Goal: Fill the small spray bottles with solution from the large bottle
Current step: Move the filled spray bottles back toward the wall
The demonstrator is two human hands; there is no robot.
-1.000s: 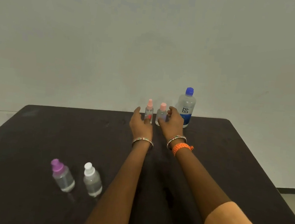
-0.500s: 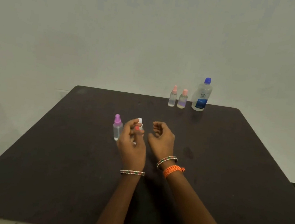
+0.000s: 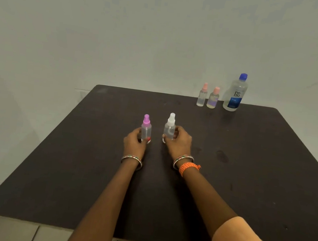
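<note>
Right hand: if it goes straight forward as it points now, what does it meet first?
The right hand already grips the white-capped spray bottle. Beyond that, bare table; probably nothing until the far edge, though depth is unclear.

Lighting: soft, even, moderately dim; source not visible. Shadows: faint and short beside the large bottle (image 3: 235,93) on the dark matte bench (image 3: 258,172). Glare: none. Focus: slightly soft throughout, compression blotches on the wall (image 3: 125,26). Distortion: wide-angle stretching towards the edges.
</note>
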